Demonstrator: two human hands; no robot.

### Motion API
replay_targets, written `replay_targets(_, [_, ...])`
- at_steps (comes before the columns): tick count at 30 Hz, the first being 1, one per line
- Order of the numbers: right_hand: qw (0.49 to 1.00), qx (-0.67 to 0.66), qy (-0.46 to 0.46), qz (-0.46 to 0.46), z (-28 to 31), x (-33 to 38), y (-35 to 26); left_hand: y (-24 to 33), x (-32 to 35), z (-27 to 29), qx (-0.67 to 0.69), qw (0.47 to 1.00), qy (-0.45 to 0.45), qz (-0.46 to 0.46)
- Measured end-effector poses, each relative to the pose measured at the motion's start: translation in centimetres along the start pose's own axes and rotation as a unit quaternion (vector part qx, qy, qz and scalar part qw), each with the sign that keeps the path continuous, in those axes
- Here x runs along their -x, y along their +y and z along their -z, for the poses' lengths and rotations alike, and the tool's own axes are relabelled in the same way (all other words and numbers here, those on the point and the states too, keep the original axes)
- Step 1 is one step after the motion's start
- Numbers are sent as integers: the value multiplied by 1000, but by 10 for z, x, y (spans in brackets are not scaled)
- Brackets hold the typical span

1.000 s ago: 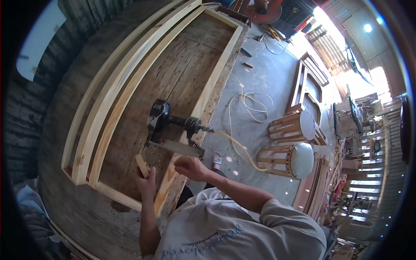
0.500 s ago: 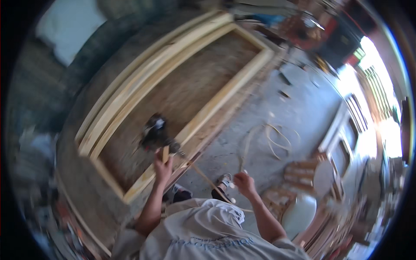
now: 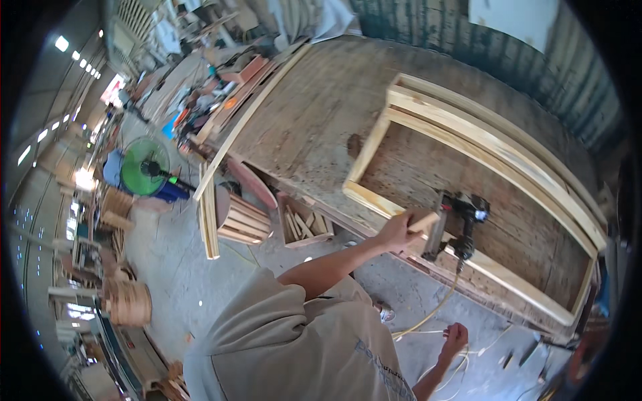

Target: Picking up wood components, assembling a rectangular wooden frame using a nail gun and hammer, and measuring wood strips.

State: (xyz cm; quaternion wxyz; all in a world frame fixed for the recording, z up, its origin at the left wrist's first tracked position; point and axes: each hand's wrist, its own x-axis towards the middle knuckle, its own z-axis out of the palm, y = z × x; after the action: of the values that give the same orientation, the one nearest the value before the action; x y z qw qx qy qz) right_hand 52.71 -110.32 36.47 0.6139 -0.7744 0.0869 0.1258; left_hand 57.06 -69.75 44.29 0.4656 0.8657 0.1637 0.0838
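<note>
My left hand [image 3: 398, 231] is closed around a short pale wooden block [image 3: 424, 221] above the workbench's near edge. Just beyond the block, a dark nail gun [image 3: 473, 212] stands at the near rail of a pale wooden frame [image 3: 485, 137], with a yellow air hose [image 3: 438, 309] running down from it. The frame lies flat on the wooden workbench [image 3: 294, 134], and longer rails sit along its far side. Lower right, my right hand [image 3: 455, 337] hangs over the floor with curled fingers, apart from the bench. Whatever it may hold is hidden.
A long wooden strip [image 3: 251, 120] crosses the bench's left end and sticks out past it. Beneath are a box of wood offcuts [image 3: 306, 230] and a slatted wooden stool [image 3: 244, 217]. A green fan [image 3: 145, 166] stands farther left. Tools and hose loops lie on the floor at right.
My view has swung left, so the frame and nail gun now appear farther right and the bench's left end shows. The wooden block stays in my left hand; my right hand remains low and curled.
</note>
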Motion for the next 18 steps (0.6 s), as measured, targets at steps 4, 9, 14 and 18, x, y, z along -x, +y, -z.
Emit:
replay_targets(4, [998, 19, 10, 53, -30, -21, -39, -97, 0, 69, 50, 972, 176, 148])
replay_targets(9, [995, 33, 26, 92, -125, -15, -95, -213, 11, 128, 172, 922, 255, 235])
replay_targets(14, [993, 86, -29, 78, -248, 14, -119, -289, 21, 161, 254, 906, 188, 283])
replay_targets(18, [957, 207, -188, 78, -344, 41, -133, -308, 63, 171, 280, 898, 79, 330])
